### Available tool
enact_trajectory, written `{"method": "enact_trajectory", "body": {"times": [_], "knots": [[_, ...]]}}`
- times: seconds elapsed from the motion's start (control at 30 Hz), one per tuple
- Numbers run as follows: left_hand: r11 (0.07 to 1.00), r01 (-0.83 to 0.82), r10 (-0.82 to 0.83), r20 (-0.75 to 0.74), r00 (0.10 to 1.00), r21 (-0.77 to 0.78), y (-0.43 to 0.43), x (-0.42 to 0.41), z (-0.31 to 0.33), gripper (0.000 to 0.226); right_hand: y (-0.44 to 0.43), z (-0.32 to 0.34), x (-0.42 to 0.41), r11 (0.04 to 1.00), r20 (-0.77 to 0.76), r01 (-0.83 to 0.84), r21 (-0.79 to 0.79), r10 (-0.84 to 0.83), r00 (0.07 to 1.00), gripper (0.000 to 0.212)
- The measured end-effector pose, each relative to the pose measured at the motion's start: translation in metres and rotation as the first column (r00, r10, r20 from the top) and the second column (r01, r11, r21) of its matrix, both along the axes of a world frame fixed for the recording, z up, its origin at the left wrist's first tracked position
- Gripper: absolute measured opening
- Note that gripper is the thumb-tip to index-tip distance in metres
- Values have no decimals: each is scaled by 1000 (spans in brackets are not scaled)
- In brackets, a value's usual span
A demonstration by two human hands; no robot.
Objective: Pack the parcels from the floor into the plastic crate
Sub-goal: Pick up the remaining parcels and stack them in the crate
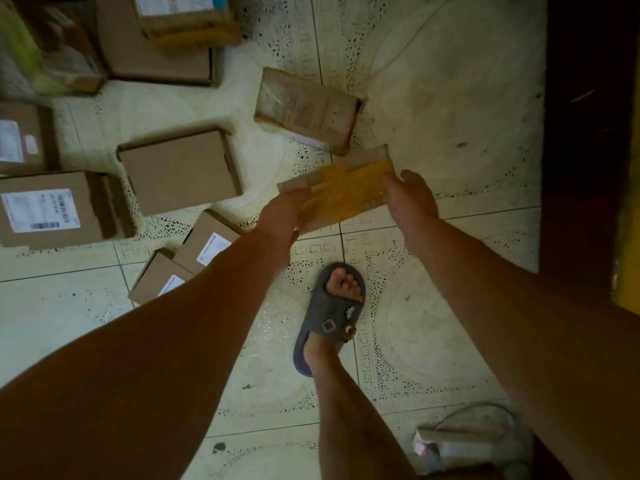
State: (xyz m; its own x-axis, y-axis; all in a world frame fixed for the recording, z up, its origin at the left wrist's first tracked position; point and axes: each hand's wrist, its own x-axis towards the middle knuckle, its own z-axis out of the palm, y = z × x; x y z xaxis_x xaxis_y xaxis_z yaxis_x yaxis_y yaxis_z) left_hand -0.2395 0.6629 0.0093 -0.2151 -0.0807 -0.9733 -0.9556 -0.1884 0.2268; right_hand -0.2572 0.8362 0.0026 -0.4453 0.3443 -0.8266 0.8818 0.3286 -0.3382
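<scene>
A flat brown parcel with yellow tape is gripped between both hands just above the tiled floor. My left hand clasps its near left end, and my right hand clasps its right end. Beyond it lies a brown parcel wrapped in clear tape. Several plain cardboard boxes rest on the floor to the left, among them a blank-topped box, a labelled box and two small labelled boxes partly hidden by my left forearm. The plastic crate is not clearly in view.
More stacked boxes fill the upper left, beside a blurred green and grey shape. My foot in a grey slipper stands on the tiles below the held parcel. A dark wooden edge runs along the right. A white object with a cable lies bottom right.
</scene>
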Motion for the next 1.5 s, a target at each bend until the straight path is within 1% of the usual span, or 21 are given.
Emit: {"method": "enact_trajectory", "body": {"times": [0.1, 0.17, 0.23, 0.3, 0.33, 0.37, 0.43, 0.47, 0.53, 0.57, 0.63, 0.73, 0.87, 0.9, 0.97, 1.03, 1.17, 1.23, 1.33, 1.4, 1.5], "knots": [[999, 22, -22, 11, 1000, -39, -11, 2, 16, 36, -7, 22, 18, 1000, 21, -24, 17, 23, 1000, 49], [996, 58, -57, 16, 998, -65, -22, 3, 30, 41, -16, 37, 30, 998, 0, -55, 13, 55, 998, 41], [989, 106, -107, -3, 994, -99, -35, 5, 45, 40, -26, 53, 41, 999, -20, -31, 17, 32, 999, 38], [982, 153, -159, -51, 986, -108, -50, 7, 64, 21, -38, 73, 52, 999, -26, 37, 1, -37, 999, 36], [978, 169, -180, -79, 981, -122, -58, 9, 74, 15, -47, 84, 58, 998, -24, 64, -16, -65, 998, 39], [974, 180, -195, -104, 975, -141, -67, 10, 87, 15, -56, 97, 64, 996, -24, 84, -28, -85, 996, 45], [957, 209, -240, -141, 960, -202, -93, 16, 104, 19, -79, 122, 75, 990, -17, 125, -59, -126, 992, 56], [952, 206, -242, -149, 959, -225, -106, 18, 115, 27, -91, 136, 80, 982, -10, 170, -83, -172, 985, 59], [958, 187, -224, -162, 961, -217, -135, 24, 138, 45, -118, 162, 89, 951, 0, 277, -134, -280, 960, 58], [960, 185, -223, -174, 959, -209, -146, 27, 148, 49, -128, 172, 94, 938, -7, 313, -149, -317, 948, 58], [968, 159, -199, -208, 958, -193, -172, 31, 175, 45, -154, 199, 102, 931, -30, 330, -156, -339, 940, 56], [978, 133, -174, -277, 945, -160, -220, 42, 223, 23, -202, 245, 118, 909, -42, 388, -154, -399, 916, 56], [987, 120, -148, -311, 939, -107, -283, 70, 274, 27, -261, 295, 134, 876, -74, 442, -191, -462, 884, 39], [989, 105, -135, -327, 935, -108, -298, 78, 285, 24, -275, 306, 136, 872, -81, 443, -209, -467, 881, 34], [992, 70, -104, -363, 926, -106, -325, 93, 304, 17, -301, 328, 142, 874, -102, 428, -228, -459, 883, 22], [997, 4, -35, -387, 921, -79, -348, 107, 322, 18, -324, 346, 149, 882, -130, 394, -257, -436, 891, 18], [984, -149, 99, -406, 908, -95, -389, 143, 358, 18, -363, 379, 164, 910, -179, 254, -328, -324, 929, 21], [969, -219, 147, -448, 882, -112, -409, 164, 377, 22, -381, 392, 170, 918, -185, 196, -344, -271, 945, 18], [933, -341, 244, -492, 836, -117, -436, 199, 400, 25, -408, 403, 183, 932, -186, 100, -347, -173, 967, 26], [900, -415, 297, -507, 809, -134, -456, 224, 413, 26, -428, 413, 194, 936, -184, 27, -350, -97, 978, 27], [870, -475, 340, -533, 774, -135, -487, 262, 426, 26, -461, 427, 214, 934, -178, -79, -348, 17, 984, 26]]}}
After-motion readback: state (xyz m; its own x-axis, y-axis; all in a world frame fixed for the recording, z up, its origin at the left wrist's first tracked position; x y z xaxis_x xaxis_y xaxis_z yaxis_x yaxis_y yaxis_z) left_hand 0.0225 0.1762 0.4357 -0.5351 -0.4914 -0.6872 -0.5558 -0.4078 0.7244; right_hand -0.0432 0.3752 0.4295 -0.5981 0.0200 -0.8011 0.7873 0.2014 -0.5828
